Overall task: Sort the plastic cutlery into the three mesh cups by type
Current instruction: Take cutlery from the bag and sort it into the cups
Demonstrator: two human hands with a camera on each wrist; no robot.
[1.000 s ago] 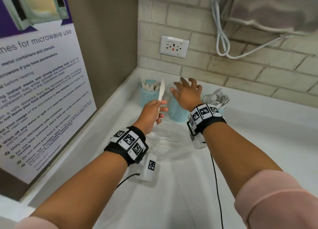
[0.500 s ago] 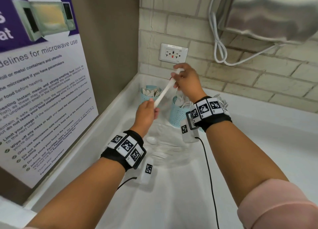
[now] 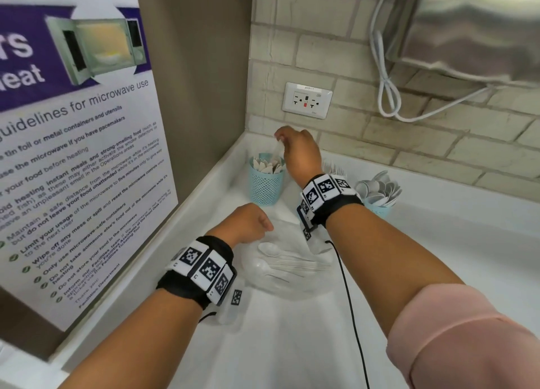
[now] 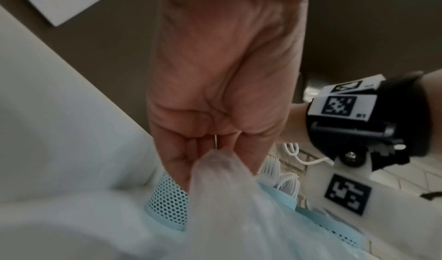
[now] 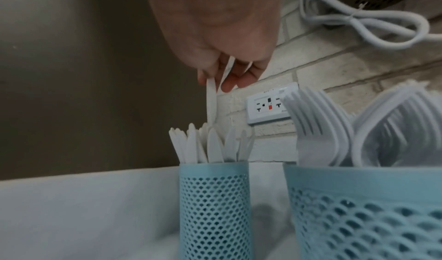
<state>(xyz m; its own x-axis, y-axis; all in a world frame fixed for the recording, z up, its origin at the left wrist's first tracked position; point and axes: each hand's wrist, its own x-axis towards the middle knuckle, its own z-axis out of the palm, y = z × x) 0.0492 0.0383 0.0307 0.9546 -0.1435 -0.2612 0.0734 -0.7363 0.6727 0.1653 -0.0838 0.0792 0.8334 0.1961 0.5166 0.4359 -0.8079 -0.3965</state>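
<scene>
The right hand [image 3: 299, 152] pinched a white plastic knife [image 5: 212, 101] upright, its tip just above the knives in the pale-blue mesh cup [image 3: 265, 184] at twelve o'clock, near the counter's corner. The left hand [image 3: 248, 223], curled, gripped clear plastic wrapping [image 4: 222, 198] above loose white spoons [image 3: 270, 250].

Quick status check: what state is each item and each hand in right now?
Knife: upright, pinched by right hand above the knife cup.
Knife cup: upright, holds knives.
Fork cup: upright, holds forks.
Spoon cup: upright, holds spoons.
Left hand: pinches a clear wrapper.
Loose spoons: lying on the counter, unsorted.
</scene>
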